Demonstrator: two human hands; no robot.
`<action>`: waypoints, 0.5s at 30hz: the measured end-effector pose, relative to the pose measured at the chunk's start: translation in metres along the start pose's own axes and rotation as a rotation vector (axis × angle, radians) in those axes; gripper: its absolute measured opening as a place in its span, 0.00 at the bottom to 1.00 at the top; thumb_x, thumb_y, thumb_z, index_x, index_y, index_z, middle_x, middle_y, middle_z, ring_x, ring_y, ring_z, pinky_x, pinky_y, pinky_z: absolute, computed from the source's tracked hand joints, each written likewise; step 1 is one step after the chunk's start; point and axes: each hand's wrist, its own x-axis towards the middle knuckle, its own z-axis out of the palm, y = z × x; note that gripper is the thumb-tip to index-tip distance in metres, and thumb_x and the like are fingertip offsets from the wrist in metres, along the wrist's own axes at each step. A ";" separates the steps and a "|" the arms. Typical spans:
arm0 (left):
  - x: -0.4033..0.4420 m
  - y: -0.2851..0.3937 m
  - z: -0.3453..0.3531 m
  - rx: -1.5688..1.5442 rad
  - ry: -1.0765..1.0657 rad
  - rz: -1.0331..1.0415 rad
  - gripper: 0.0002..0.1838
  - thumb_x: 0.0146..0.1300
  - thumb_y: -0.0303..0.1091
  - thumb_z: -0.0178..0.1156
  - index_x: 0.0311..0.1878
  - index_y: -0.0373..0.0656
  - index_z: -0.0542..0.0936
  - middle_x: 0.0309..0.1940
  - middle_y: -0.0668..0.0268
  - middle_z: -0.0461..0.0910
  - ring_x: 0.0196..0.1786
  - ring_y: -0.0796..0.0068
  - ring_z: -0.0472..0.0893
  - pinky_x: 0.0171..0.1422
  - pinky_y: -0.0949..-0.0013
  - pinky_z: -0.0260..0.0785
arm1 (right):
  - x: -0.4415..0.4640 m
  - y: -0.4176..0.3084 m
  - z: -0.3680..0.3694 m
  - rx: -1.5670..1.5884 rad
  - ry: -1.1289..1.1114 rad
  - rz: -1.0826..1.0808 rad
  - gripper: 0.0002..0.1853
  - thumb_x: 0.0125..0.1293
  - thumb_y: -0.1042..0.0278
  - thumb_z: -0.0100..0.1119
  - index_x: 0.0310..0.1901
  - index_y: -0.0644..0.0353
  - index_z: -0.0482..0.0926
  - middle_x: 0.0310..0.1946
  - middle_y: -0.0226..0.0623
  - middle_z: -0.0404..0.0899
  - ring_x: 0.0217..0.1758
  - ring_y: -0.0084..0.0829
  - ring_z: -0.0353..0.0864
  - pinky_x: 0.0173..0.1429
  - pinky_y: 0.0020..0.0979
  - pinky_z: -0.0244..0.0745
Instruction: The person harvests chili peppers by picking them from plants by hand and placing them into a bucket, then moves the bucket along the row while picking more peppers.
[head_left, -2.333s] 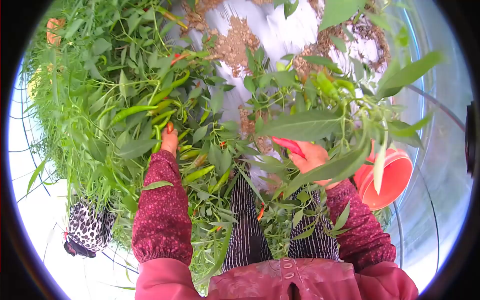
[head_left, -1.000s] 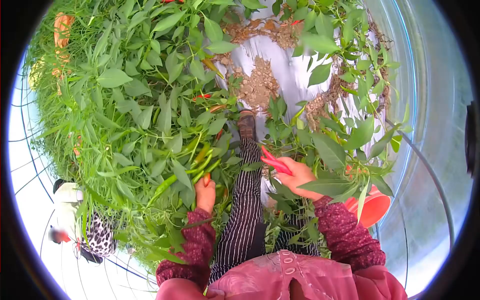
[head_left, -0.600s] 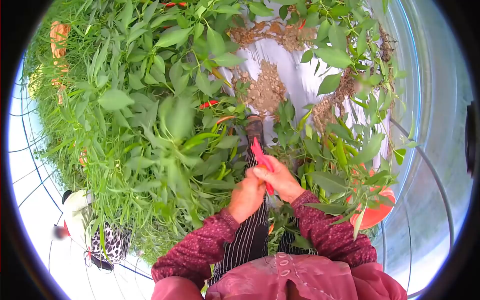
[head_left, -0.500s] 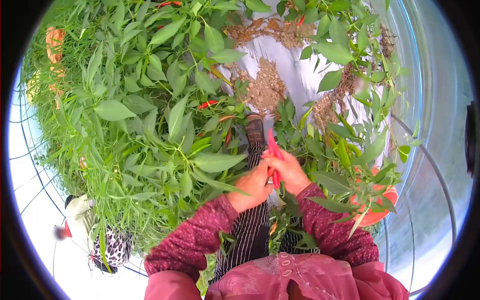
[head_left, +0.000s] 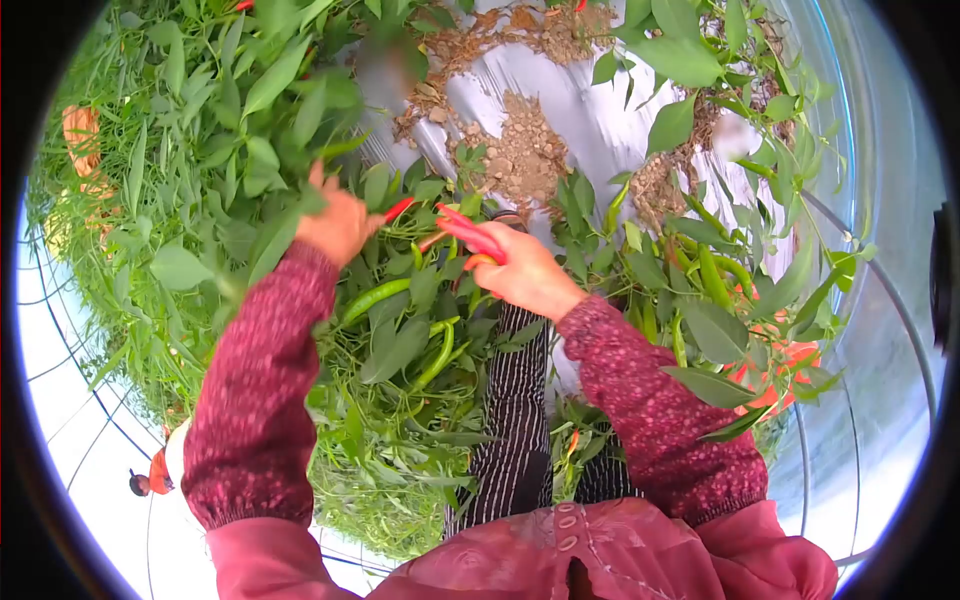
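Note:
My right hand is closed around red chili peppers, their tips pointing up and left over the plants. To the left, my left hand reaches into the pepper plant leaves with its fingers apart, some partly hidden by foliage. Another red chili pepper shows just beside the left thumb; whether they touch is unclear. Below the hands, green chili peppers hang among the leaves.
An orange-red bucket stands at the right, partly behind leaves. Silvery plastic sheeting with soil clods covers the ground ahead. A clear plastic wall curves along the right. Another person is at the lower left.
My hands, together before, have parted. The left moved up and left into the leaves, pushing them aside. The right moved up and slightly left with the red chili peppers.

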 end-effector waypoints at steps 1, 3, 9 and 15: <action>-0.013 0.006 0.006 -0.078 -0.053 -0.019 0.27 0.66 0.58 0.46 0.31 0.46 0.84 0.32 0.61 0.82 0.57 0.59 0.73 0.74 0.44 0.40 | 0.008 -0.004 0.008 -0.144 0.020 -0.156 0.24 0.56 0.74 0.55 0.57 0.59 0.70 0.38 0.36 0.79 0.35 0.24 0.79 0.41 0.27 0.74; -0.046 0.025 0.017 -0.050 -0.068 -0.049 0.23 0.66 0.55 0.46 0.47 0.46 0.80 0.44 0.64 0.80 0.53 0.62 0.74 0.69 0.45 0.48 | 0.016 -0.027 0.026 -0.292 -0.021 -0.154 0.26 0.53 0.72 0.56 0.57 0.60 0.69 0.49 0.44 0.77 0.51 0.42 0.78 0.53 0.35 0.73; -0.107 0.059 0.045 -0.175 -0.031 -0.096 0.12 0.57 0.33 0.52 0.43 0.40 0.77 0.38 0.63 0.79 0.45 0.66 0.78 0.52 0.55 0.65 | 0.049 -0.017 0.090 -0.419 -0.416 -0.149 0.24 0.52 0.74 0.54 0.54 0.58 0.70 0.51 0.46 0.75 0.52 0.46 0.77 0.54 0.42 0.72; -0.111 0.026 0.037 -0.528 -0.001 0.147 0.06 0.49 0.31 0.57 0.31 0.44 0.79 0.24 0.60 0.78 0.29 0.59 0.79 0.40 0.56 0.69 | 0.038 0.022 0.119 -0.499 -0.240 -0.265 0.20 0.53 0.75 0.53 0.50 0.56 0.72 0.46 0.44 0.77 0.49 0.44 0.79 0.50 0.41 0.74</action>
